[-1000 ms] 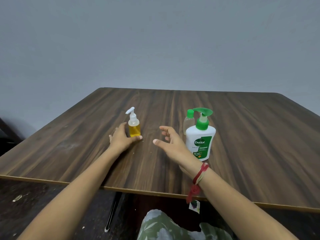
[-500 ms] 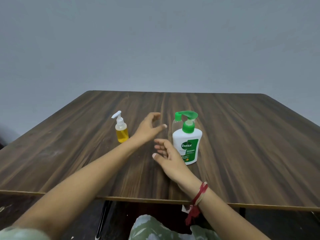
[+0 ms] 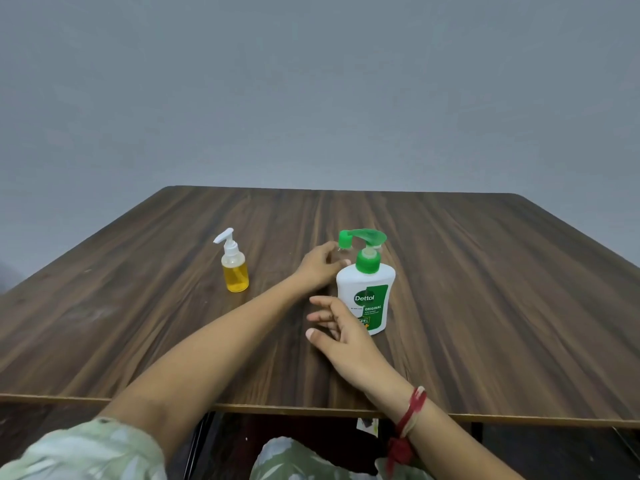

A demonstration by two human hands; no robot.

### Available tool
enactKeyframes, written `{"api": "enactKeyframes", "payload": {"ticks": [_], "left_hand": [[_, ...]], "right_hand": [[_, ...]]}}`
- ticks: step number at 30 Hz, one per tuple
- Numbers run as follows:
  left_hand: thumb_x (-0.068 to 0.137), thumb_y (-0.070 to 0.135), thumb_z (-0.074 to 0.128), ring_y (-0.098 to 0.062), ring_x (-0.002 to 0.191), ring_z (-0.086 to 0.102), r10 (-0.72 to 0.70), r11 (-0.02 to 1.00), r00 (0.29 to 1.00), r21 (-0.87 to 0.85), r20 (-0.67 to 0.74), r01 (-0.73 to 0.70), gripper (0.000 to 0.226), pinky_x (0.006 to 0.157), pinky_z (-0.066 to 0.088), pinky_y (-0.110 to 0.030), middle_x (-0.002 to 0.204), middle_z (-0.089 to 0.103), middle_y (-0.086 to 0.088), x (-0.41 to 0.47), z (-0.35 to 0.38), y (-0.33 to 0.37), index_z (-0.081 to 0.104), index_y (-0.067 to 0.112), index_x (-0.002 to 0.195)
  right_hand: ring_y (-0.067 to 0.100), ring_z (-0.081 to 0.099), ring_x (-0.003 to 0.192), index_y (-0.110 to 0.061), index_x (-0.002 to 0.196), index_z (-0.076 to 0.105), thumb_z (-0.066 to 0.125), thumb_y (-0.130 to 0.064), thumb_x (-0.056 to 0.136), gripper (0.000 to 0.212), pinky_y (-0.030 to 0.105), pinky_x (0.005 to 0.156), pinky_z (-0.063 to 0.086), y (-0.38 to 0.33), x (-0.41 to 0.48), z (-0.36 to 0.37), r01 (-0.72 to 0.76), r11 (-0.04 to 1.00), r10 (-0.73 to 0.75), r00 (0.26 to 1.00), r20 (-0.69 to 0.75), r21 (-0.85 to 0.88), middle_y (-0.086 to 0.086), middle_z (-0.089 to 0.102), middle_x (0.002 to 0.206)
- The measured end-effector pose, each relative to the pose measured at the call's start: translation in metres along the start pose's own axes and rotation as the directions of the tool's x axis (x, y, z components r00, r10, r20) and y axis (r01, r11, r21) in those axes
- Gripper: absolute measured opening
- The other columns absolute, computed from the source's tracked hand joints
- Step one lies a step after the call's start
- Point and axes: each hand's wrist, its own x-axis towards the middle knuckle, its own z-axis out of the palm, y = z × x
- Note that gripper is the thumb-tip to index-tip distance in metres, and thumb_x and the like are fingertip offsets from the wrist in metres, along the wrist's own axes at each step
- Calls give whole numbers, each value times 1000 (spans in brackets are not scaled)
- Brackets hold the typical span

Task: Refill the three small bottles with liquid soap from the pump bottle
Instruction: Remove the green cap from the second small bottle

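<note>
A white pump bottle (image 3: 366, 299) with a green pump head and a Dettol label stands near the middle of the wooden table (image 3: 485, 306). Just behind it on its left is a small clear bottle with a green cap (image 3: 344, 240), mostly hidden. My left hand (image 3: 320, 266) reaches across and closes its thumb and fingers around that small bottle's body. A small bottle of yellow liquid with a white pump (image 3: 235, 271) stands alone further left. My right hand (image 3: 343, 336) hovers in front of the pump bottle's lower left side, fingers spread and holding nothing.
The table's near edge (image 3: 277, 408) runs across the bottom of the view, with my lap and a dark table leg below it. A plain grey wall rises behind the table. A red thread band is on my right wrist (image 3: 410, 408).
My left hand let go of the yellow bottle, crossed to the right and closed on the green-capped bottle. My right hand stayed open beside the pump bottle.
</note>
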Motion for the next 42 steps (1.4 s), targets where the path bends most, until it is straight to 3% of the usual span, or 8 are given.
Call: {"api": "enactKeyframes", "payload": {"ticks": [3,11,14,17,22,25,33,42], "left_hand": [[78,44,60,-27,93,64,63,994,998,91,-30,-60,45,88,49,-48,99,69,-13,-14,-19,-9,62,11,108],[73,53,60,-7,62,51,90,996,956,51,-281,-79,39,62,43,-30,71,60,-7,-115,-71,-45,59,16,85],[75,53,60,-14,66,60,81,994,943,95,-322,-53,37,70,50,-36,77,67,-4,-144,-75,-50,64,23,95],[78,48,60,-10,71,63,102,984,954,167,-283,-56,29,72,52,-34,79,68,5,-158,-73,-50,64,32,102],[85,49,56,-7,78,59,186,954,947,277,-260,-111,26,69,50,-34,85,63,8,-164,-68,-53,58,34,106],[89,45,56,-11,72,53,258,896,922,428,-290,-116,30,62,42,-33,81,59,6,-162,-68,-48,56,26,112],[90,42,47,-21,70,59,470,670,845,727,-254,-154,38,57,44,-32,83,65,-2,-157,-76,-44,56,13,113],[86,57,45,-3,71,48,263,944,965,202,7,-259,44,65,36,-19,80,57,17,-151,-79,-62,48,38,125]], "right_hand": [[6,56,101,-28,117,48,61,-5,86,40,18,96,44,1,4,4,6,1000,-6,1000,3,1,-4,57,101],[10,60,78,-27,104,58,58,-8,90,24,16,71,47,-12,16,23,169,979,-153,979,-133,115,7,65,89],[8,59,66,-30,104,56,57,-35,89,15,19,62,46,-26,24,32,210,970,-188,966,-177,118,10,66,85],[5,56,61,-25,104,59,53,-60,82,42,24,60,46,-42,32,34,259,957,-274,955,-112,-129,0,65,76],[22,59,72,-19,73,47,33,-61,91,49,34,58,39,-70,35,32,329,530,-413,905,102,-782,-5,50,65],[25,56,70,-20,62,37,29,-63,91,53,30,55,31,-82,35,32,247,340,-394,914,101,-907,-5,40,60],[17,46,56,-19,51,46,42,-68,84,59,27,46,24,-91,36,29,185,503,-324,946,14,-844,-4,41,49],[11,42,54,-19,58,38,60,-46,83,43,33,56,36,-78,43,11,359,630,-197,932,305,-689,-6,44,54]]}}
